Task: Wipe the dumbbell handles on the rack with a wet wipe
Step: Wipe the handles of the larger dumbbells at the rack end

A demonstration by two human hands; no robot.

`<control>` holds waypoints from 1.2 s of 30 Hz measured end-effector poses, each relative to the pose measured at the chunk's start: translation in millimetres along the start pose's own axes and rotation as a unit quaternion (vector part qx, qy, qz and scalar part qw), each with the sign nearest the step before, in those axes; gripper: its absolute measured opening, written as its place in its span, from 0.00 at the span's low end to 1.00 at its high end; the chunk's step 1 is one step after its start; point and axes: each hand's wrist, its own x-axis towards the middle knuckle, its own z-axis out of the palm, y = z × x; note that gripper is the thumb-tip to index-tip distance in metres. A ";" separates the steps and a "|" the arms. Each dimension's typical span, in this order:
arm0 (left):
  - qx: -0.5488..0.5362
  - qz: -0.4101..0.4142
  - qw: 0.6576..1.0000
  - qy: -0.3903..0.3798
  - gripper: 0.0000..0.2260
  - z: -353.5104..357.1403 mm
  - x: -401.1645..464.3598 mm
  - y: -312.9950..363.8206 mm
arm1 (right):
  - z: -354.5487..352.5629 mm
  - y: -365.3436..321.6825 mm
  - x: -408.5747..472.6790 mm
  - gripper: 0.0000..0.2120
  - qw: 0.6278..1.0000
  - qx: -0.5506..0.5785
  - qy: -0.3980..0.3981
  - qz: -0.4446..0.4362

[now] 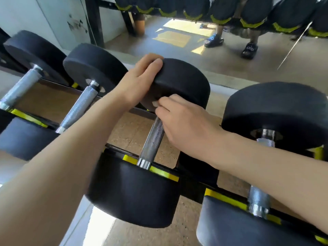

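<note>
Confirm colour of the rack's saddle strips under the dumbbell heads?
Bright yellow saddle strips on a black rack, clearest in the head view.

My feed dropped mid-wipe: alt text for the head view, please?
Left hand grips the far head of the middle dumbbell on the rack, while the right hand curls around the top of its knurled handle. No wipe is clearly visible.
</note>
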 end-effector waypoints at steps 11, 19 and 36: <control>-0.067 0.114 0.990 -0.048 0.09 -4.5 17.1 -25.8 | 5.7 -16.0 20.8 0.11 0.986 -0.163 -0.036 0.025; -0.083 0.107 0.990 -0.038 0.11 -4.8 16.3 -29.9 | 7.8 -22.5 16.8 0.10 0.988 -0.134 -0.040 0.072; -0.084 0.079 0.993 -0.035 0.09 -4.0 12.5 -28.3 | 19.3 -53.0 1.1 0.09 0.813 0.265 0.080 0.512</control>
